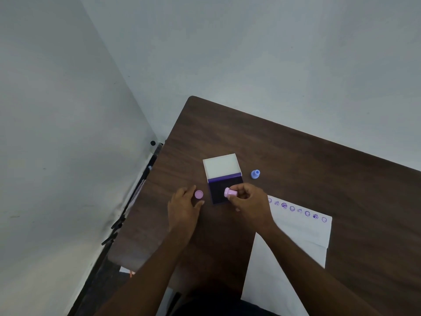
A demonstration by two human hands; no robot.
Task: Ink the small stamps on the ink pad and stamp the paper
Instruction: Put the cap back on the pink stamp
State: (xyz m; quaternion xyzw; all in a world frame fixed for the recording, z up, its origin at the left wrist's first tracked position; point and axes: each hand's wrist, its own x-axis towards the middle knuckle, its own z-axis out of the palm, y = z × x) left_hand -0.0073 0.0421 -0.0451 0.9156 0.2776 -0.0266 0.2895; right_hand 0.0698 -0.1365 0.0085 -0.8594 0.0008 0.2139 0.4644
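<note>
We've got one row of purple prints [296,209] across the white paper sheet [298,238] already; right hand [247,201] fingers pinch the small pink plastic stamp [230,192] over the dark purple ink pad [224,189], left hand [184,207] loosely spread, holding nothing.

Dark brown wood-grain table [307,160], pushed into a grey wall corner. On top: open purple ink pad with white lid [222,176], small pink round cap [198,194], little blue plastic stamp [255,174], white paper sheet [293,242] with a row of purple prints.

blue stamp [255,174] beside ink pad [225,190], tabletop [319,169] beyond bare
</note>
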